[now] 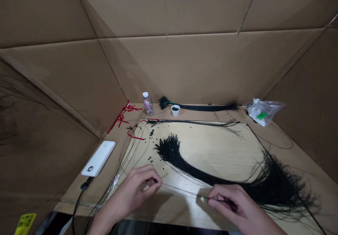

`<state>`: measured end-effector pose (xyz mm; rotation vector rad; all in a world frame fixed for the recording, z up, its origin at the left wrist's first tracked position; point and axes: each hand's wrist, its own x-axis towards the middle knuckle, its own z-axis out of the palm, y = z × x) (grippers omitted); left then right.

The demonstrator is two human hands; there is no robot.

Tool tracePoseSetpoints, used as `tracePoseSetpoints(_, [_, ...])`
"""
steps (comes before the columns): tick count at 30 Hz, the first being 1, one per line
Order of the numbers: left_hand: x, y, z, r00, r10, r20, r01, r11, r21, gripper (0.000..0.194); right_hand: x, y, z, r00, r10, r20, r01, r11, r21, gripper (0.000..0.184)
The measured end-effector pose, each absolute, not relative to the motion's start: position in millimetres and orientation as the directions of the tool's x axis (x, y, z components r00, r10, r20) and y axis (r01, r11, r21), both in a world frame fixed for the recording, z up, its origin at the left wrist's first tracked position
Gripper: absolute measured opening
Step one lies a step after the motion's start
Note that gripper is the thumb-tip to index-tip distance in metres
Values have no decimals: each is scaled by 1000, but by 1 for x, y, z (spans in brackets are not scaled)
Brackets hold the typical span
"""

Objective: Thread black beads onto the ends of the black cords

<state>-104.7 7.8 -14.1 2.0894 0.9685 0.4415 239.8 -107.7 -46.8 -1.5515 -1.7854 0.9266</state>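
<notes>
My left hand (141, 185) pinches one end of a thin dark strand (179, 188) over the board's front part. The strand runs across to my right hand (229, 203), whose thumb and fingers are closed on it too. A small pale spot shows at the right fingertips; I cannot make out what it is. Behind the hands lies a thick bundle of black strands (200, 173), knobbly at its left end and frayed out at the right. Small black beads (151, 133) are scattered on the board left of the bundle.
Cardboard walls (169, 66) enclose the wooden board (211, 147). At the back stand a clear bottle (148, 105), a white cup (175, 111) of black bits, another black bundle (206, 107) and a plastic bag (265, 111). A white power bank (99, 158) with a cable lies left, near red ribbon (136, 136).
</notes>
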Motion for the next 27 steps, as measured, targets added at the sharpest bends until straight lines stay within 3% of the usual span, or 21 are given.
tracePoseSetpoints(6, [-119, 7, -16, 630, 742, 228, 577, -644, 502, 14, 241, -109, -53, -226, 974, -10, 562, 122, -818, 37])
tracePoseSetpoints(11, [-113, -16, -3, 753, 639, 156, 495, -707, 506, 11, 214, -62, -54, -145, 986, 85, 556, 152, -817, 45])
tracePoseSetpoints(14, [-94, -29, -1, 812, 551, 195, 426, -786, 448, 10, 183, -13, -74, -97, 977, 189, 627, 208, -751, 21])
tracePoseSetpoints(16, [-85, -35, -4, 825, 524, 210, 414, -815, 404, 10, 166, 15, -90, -84, 974, 210, 670, 212, -711, 16])
tracePoseSetpoints(22, [-89, -45, -15, 804, 566, 183, 456, -784, 422, 11, 150, 34, -116, -68, 958, 280, 750, 234, -619, 22])
tracePoseSetpoints(27, [-94, -41, -18, 775, 609, 169, 501, -755, 423, 18, 150, 26, -118, -4, 931, 366, 743, 247, -622, 22])
